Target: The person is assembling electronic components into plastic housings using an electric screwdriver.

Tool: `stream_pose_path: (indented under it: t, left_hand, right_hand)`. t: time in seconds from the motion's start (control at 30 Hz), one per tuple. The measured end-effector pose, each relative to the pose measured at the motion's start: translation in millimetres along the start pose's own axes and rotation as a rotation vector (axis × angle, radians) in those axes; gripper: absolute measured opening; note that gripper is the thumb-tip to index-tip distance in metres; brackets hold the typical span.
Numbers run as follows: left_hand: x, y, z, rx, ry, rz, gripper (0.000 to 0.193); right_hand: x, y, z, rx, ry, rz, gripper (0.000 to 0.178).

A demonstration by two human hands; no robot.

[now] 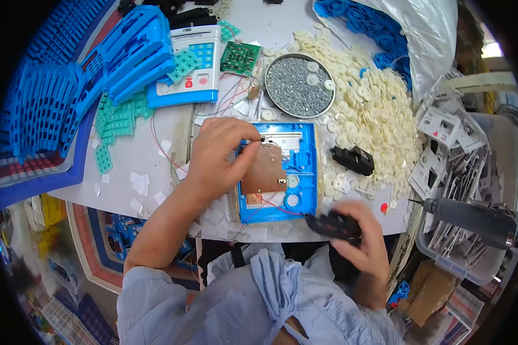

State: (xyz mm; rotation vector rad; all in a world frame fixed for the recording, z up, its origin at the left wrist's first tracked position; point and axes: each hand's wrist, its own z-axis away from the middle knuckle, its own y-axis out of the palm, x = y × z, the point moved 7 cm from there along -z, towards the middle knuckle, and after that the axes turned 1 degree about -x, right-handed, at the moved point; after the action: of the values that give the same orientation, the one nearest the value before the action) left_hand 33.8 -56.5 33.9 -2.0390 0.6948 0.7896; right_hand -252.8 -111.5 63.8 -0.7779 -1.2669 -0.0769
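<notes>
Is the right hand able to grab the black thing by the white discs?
Probably not yet: the right hand holds another black part, though the way to the black thing looks free.

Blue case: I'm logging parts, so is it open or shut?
Open: no cover lies on the blue case; its moulded inside shows beside the brown board.

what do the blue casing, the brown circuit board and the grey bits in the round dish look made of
Blue casing: likely plastic, slightly glossy, with moulded ribs and rings. Brown circuit board: probably resin laminate, fairly matte, a flat, thin sheet. Grey bits: apparently metal, shiny, from their silvery glints.
</notes>
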Motion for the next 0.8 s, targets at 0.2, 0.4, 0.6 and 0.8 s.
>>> stream_pose_path:
  t: [0.2,0.4,0.6,0.8]
  left_hand:
    - [0.0,-4.1,-4.1,0.057,-0.119,0.075,0.007]
    - [-1.7,-11.7,-8.5,0.214,-0.103,0.049,0.010]
    - [-6.8,-11.0,-8.3,0.284,-0.001,-0.007,0.011]
    - [-9.7,-1.3,-23.6,0.483,0.020,-0.028,0.013]
  right_hand:
    - [22.3,24.0,-91.3,-0.026,-0.359,0.386,0.057]
    - [23.0,43.5,-125.6,0.048,-0.437,0.371,0.055]
    - [21.3,41.7,-124.1,0.023,-0.414,0.305,0.055]
    - [20.9,41.8,-127.9,0.041,-0.441,0.270,0.053]
